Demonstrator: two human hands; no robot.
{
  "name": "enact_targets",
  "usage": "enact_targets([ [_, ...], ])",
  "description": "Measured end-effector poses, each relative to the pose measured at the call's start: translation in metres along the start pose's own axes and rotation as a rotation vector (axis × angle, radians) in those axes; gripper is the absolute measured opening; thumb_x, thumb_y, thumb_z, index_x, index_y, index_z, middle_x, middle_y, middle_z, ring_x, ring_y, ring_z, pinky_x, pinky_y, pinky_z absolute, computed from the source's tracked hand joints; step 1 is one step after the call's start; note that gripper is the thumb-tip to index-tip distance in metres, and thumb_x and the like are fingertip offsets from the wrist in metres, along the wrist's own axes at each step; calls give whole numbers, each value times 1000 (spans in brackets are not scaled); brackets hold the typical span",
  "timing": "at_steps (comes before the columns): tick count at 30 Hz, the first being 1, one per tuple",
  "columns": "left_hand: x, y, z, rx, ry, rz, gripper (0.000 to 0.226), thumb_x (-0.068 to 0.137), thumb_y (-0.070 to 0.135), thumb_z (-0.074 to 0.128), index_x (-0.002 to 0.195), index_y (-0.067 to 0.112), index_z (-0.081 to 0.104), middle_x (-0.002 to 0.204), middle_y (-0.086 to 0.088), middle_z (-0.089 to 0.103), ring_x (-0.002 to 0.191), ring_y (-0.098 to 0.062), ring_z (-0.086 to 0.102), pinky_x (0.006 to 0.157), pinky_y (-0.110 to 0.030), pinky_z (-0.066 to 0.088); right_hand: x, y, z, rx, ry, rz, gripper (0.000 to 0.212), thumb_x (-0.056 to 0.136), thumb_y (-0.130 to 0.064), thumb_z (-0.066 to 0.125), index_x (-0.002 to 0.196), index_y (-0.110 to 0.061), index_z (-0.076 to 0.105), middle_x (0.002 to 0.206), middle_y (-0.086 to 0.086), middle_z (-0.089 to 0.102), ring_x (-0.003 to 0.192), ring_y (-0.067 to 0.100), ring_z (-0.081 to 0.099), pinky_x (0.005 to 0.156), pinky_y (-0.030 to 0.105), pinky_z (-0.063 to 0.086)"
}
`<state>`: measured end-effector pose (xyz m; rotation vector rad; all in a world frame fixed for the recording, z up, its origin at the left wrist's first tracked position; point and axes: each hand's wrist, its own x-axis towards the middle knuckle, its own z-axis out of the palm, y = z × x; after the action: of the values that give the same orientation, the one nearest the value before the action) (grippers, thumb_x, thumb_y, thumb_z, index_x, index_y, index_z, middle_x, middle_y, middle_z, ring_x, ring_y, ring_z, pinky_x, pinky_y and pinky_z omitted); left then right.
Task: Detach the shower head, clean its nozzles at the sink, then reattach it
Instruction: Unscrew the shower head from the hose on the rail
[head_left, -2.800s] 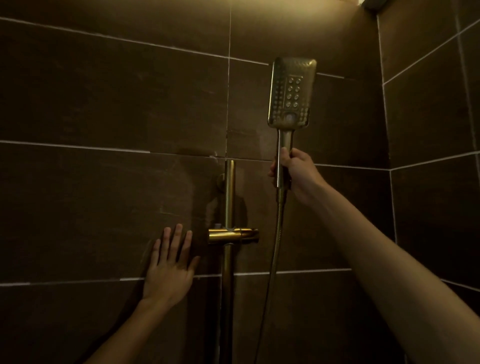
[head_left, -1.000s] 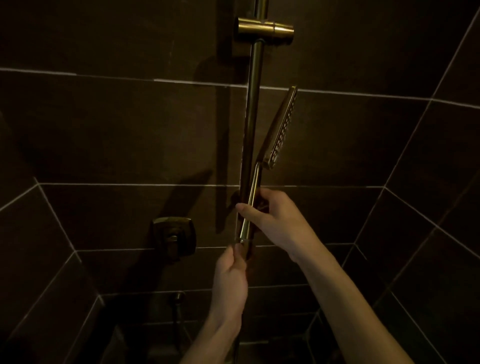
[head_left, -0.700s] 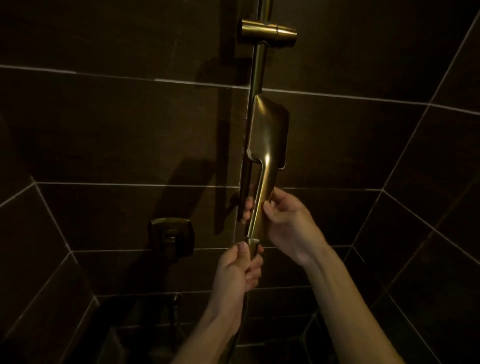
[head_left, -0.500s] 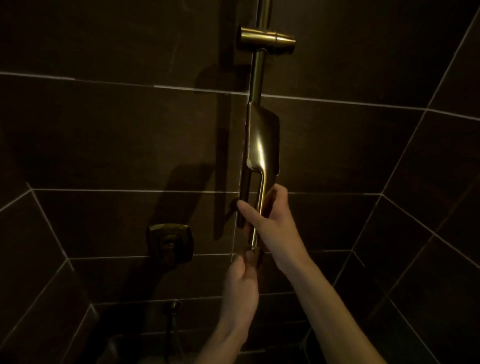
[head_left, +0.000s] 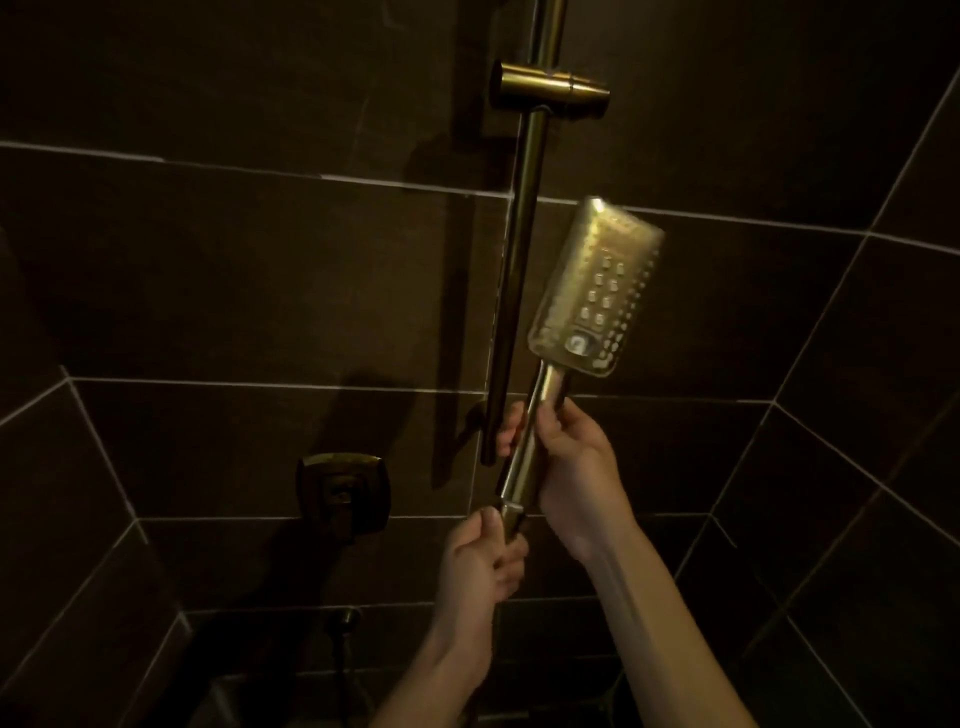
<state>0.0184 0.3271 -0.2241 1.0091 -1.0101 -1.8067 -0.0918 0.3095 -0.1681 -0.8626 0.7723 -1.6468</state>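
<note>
Shower head (head_left: 595, 291) is now facing us, turned around, with right hand (head_left: 576, 467) gripping its handle and left hand (head_left: 480, 566) twisting the hose nut (head_left: 511, 517) loose.

The right hand (head_left: 574, 467) curls around the shower head (head_left: 592, 291) handle. The left hand (head_left: 480, 564) pinches its lower end, both forearms raised.

The shower head (head_left: 597, 291) is brushed gold, its face dotted with rows of small nozzles. The slide rail (head_left: 522, 270) and wall valve (head_left: 343, 493) share that brassy gold. Wall tiles (head_left: 234, 280) are dark brown with pale grout lines.
</note>
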Motion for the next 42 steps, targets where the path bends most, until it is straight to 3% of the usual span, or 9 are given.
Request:
enact_targets([
  [3,0,1,-1,42,-12,30,35,104,29,33,120,10,57,68,0,54,58,-7,50,57,-19,37,2,-1,-3,-20,-9,-3,22,95,-23,58,114,-12,56,89,4,65,80,18,63,79,35,52],
  [7,-1,-1,8,124,96,44,41,103,26,34,144,25,36,135,2,53,127,-19,50,107,-36,38,4,-7,5,-680,81,-48,36,88,-27,70,120,-28,53,108,-6,69,94,-1,67,75,18,51],
  [13,4,-5,9,139,114,63,44,103,22,34,147,23,35,146,-2,45,136,-19,41,114,-40,31,-1,-23,2,-901,64,-132,6,96,-24,61,98,-27,66,95,0,71,84,4,66,61,10,50],
  [19,8,-7,6,94,-5,69,34,103,31,34,126,16,54,90,-7,61,89,-18,65,69,-18,45,-1,-27,-20,-607,66,-14,20,95,-16,60,113,-14,68,106,2,73,102,13,69,86,33,53],
  [23,8,-5,9,76,-41,51,33,103,29,33,115,11,59,67,2,50,54,-5,44,55,-18,39,-1,-15,-21,-123,22,12,28,100,-3,44,124,-4,59,103,10,67,95,20,68,87,34,54],
  [27,9,-7,13,146,38,25,36,103,23,36,138,23,46,120,-3,60,116,-15,56,106,-40,43,0,2,-9,-240,139,-53,30,92,-21,61,122,-24,59,105,-2,67,98,12,66,91,33,51],
  [31,6,-10,18,153,55,44,43,103,19,35,146,24,34,145,2,45,137,-18,40,114,-39,30,3,2,-8,-510,133,-122,35,92,-17,65,125,-26,58,117,0,66,109,10,65,98,41,52],
  [37,7,-10,16,4,-9,61,32,104,29,35,117,12,58,67,2,51,55,-7,44,53,-20,35,7,-12,-20,-231,-70,-38,36,92,-4,59,123,-22,64,90,-1,65,83,15,65,80,30,55],
  [42,8,-8,16,-73,-54,116,39,105,28,32,103,0,59,57,3,42,48,-8,32,46,-21,24,16,-23,-25,99,-241,113,42,92,1,49,133,-3,54,97,9,61,90,19,61,92,47,53],
])
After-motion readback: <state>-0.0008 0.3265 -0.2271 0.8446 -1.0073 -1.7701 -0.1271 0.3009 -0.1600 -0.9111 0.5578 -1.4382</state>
